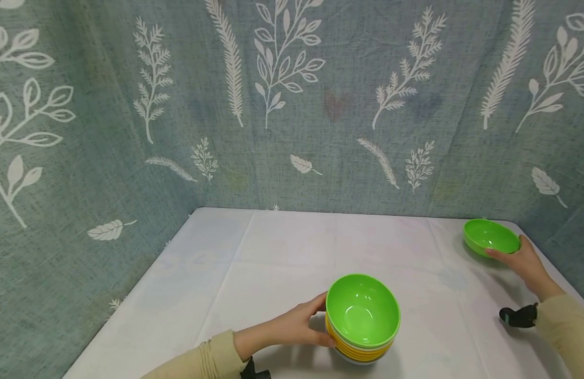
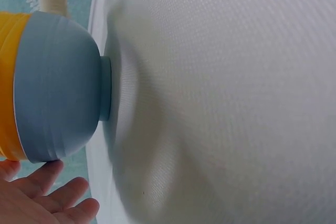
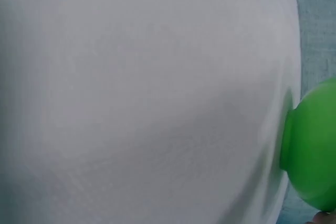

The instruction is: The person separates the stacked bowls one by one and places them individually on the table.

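A stack of nested bowls stands at the front middle of the table in the head view. A green bowl tops it, with several yellow bowls beneath. A blue-grey bowl forms the bottom. My left hand holds the stack's left side between thumb and fingers; fingertips touch the bowls. At the far right, my right hand grips the near right rim of another green bowl. Its base is by the cloth; whether it touches, I cannot tell.
A white cloth covers the table. Blue-green leaf-patterned curtains rise behind the table and along its sides. A black wrist mount sits under the right sleeve.
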Tool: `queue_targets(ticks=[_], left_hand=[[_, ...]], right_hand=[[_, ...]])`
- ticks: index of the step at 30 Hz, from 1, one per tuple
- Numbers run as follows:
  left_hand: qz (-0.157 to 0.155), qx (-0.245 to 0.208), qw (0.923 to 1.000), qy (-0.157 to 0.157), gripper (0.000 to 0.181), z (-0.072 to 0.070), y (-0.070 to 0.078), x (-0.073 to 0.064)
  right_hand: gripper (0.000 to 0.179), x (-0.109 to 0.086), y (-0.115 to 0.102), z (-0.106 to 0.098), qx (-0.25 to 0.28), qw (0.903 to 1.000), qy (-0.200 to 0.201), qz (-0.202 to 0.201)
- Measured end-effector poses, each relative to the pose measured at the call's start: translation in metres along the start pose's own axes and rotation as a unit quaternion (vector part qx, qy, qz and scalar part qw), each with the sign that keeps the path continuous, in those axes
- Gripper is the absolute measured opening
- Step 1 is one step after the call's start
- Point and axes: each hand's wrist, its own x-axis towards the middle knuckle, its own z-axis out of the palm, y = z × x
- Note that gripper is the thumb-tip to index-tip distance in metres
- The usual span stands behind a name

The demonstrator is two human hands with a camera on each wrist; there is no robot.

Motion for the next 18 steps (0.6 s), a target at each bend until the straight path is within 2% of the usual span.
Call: queue_targets(ticks=[3, 7, 10, 12, 16, 18], left_hand=[[-0.001, -0.002, 1.0000, -0.001, 0.087, 0.000, 0.000, 0.000], [-0.002, -0.004, 1.0000, -0.001, 0.087, 0.000, 0.000, 0.000], [-0.003, -0.006, 1.0000, 0.000, 0.087, 0.000, 0.000, 0.000], [-0.003, -0.008, 1.0000, 0.000, 0.087, 0.000, 0.000, 0.000], [-0.002, -0.009, 1.0000, 0.001, 0.087, 0.000, 0.000, 0.000], [-0.001, -0.009, 1.0000, 0.001, 0.087, 0.000, 0.000, 0.000]], right_hand=[[0.107, 0.003, 0.006, -0.002, -0.008, 1.0000, -0.002, 0.006], [0.107, 0.020, 0.032, -0.003, -0.018, 0.9998, 0.013, -0.001], [0.107, 0.029, 0.047, 0.000, -0.017, 0.9989, 0.036, -0.026], [0.104, 0.019, 0.035, 0.000, -0.011, 0.9987, 0.036, -0.033], [0.094, -0.023, -0.016, -0.001, -0.020, 0.9970, 0.029, -0.069], [0.090, -0.039, -0.035, 0.000, -0.020, 0.9946, 0.025, -0.099]])
